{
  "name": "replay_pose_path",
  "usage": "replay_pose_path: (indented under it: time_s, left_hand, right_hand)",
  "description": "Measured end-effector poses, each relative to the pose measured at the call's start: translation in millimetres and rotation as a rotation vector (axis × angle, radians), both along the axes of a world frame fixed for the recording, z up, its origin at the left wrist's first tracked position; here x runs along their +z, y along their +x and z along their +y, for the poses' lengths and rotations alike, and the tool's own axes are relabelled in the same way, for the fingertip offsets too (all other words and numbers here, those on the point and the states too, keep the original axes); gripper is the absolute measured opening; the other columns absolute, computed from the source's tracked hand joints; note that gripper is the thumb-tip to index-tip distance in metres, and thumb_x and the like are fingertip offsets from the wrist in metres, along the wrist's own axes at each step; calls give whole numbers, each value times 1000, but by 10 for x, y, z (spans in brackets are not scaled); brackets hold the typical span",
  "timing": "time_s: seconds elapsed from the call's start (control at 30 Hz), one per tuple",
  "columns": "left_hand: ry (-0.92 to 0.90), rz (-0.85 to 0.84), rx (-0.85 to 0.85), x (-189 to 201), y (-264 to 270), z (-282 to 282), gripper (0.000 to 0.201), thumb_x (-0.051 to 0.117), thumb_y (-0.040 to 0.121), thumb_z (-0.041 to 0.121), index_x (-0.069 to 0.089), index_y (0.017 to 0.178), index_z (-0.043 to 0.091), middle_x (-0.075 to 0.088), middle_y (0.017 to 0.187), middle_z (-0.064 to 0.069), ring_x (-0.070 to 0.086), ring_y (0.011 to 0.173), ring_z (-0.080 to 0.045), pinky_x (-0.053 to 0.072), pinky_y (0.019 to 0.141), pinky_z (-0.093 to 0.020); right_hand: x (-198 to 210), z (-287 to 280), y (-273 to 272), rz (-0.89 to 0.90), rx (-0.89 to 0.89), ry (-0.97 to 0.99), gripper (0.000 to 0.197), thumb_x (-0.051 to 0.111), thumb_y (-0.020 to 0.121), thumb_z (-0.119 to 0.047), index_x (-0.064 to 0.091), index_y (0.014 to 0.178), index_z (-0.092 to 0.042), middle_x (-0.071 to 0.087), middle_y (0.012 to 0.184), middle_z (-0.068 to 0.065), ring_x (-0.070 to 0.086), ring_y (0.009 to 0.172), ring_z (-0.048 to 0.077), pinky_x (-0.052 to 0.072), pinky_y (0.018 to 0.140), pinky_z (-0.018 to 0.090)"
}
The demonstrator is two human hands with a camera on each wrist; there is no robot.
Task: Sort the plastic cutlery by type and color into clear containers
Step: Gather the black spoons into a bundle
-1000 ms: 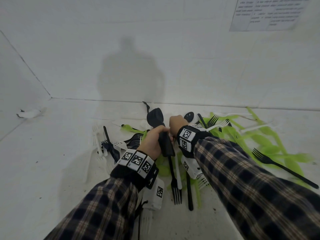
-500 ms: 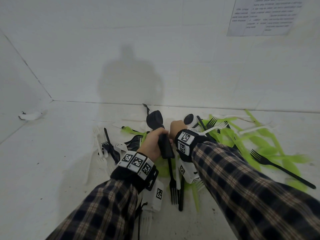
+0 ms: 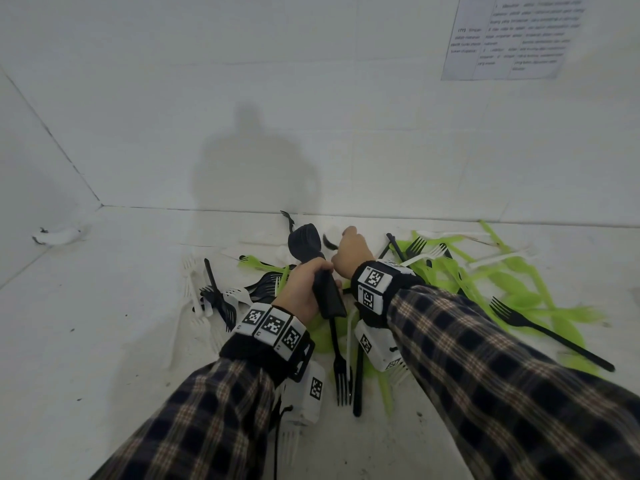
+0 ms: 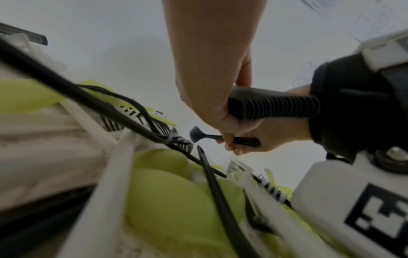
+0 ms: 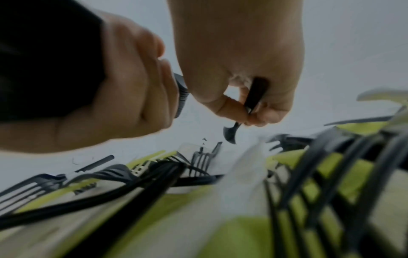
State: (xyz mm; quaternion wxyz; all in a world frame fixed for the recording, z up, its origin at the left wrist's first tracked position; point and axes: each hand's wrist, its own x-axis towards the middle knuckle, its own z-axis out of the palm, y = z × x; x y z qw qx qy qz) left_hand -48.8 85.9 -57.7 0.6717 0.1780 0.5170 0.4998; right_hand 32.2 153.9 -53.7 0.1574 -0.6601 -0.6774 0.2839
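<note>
Since the frame half a second earlier the right hand [image 3: 353,252] has shifted a little away from the body, toward the back wall [image 3: 311,98], while the left hand [image 3: 304,289] has kept its place above the heap. Left hand: fingers wrapped fully round a stack of black spoons [image 3: 313,265], ribbed handles showing out of the fist in the left wrist view, the stacked bowls pointing up and away toward the wall. Right hand: fingers curled, thumb and fingertips pinching the handle of a single black spoon [image 5: 229,133]; its small bowl hangs below the fingers, clear of the heap, just beside the stack in the other hand. In the head view this spoon shows only as a dark blur beside the knuckles, so its tilt there is uncertain. Beneath both hands the white surface [image 3: 104,341] carries the unsorted cutlery: a heap of green cutlery [image 3: 519,278] spread to the right, a black fork [image 3: 341,372] lying tines toward the body between the two forearms, a second black fork [image 3: 540,327] further right at the green heap's near edge, and white forks [image 3: 194,282] with more black ones to the left. Both arms wear plaid sleeves [image 3: 502,358] and marker bands at the wrists. A printed sheet [image 3: 519,39] is fixed high on the right of the wall.
</note>
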Motion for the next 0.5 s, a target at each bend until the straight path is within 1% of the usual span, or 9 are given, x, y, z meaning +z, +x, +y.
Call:
replay_pose_path:
  time_s: [0.03,0.1,0.17,0.27,0.37,0.47,0.5]
  left_hand:
    - [6,2,7,1,5,2,8,53,85,7,47,90,5,49,71,-8,52,51,-16,48,48,-25]
    - [25,2,13,15,15,-14,6,52,85,6,47,87,5,50,69,-7,51,50,-15,47,51,-26]
    - [43,-2,21,24,14,-30,4,51,85,5,48,82,5,49,67,-7,49,49,-15,45,54,-27]
    - [50,-4,42,25,6,-67,5,52,86,6,50,82,6,48,66,-6,49,49,-15,44,56,-27]
    - [51,-30,70,18,10,-131,3,54,86,7,51,85,6,49,69,-7,50,52,-16,45,56,-28]
    - [73,-98,90,35,36,-228,10,50,89,10,50,79,7,49,70,-5,48,56,-16,44,58,-28]
    - [75,-119,90,43,48,-264,11,49,89,12,50,79,7,49,71,-5,48,58,-16,44,59,-28]
  right_hand:
    - [26,-25,-7,-24,4,-9,39,49,90,-5,36,127,-1,41,133,19,50,118,34,44,97,37]
    - [70,-84,-2,-87,27,-14,34,47,93,-10,39,125,0,46,130,19,52,117,33,43,93,36]
    - [104,-133,21,-76,42,-13,32,44,94,-11,41,124,-1,50,128,19,54,115,33,44,89,36]
    - [146,-231,72,59,17,23,32,36,96,-16,43,124,-3,53,125,21,54,111,35,43,84,37]
    - [173,-363,96,178,-23,96,35,27,101,-23,44,122,-1,57,118,24,54,108,39,42,85,38]
    - [209,-516,119,298,-34,133,34,26,101,-18,42,127,-3,58,117,24,54,109,38,41,85,36]
    - [220,-572,126,347,-34,133,34,27,101,-16,41,129,-4,58,117,25,54,109,38,40,84,35]
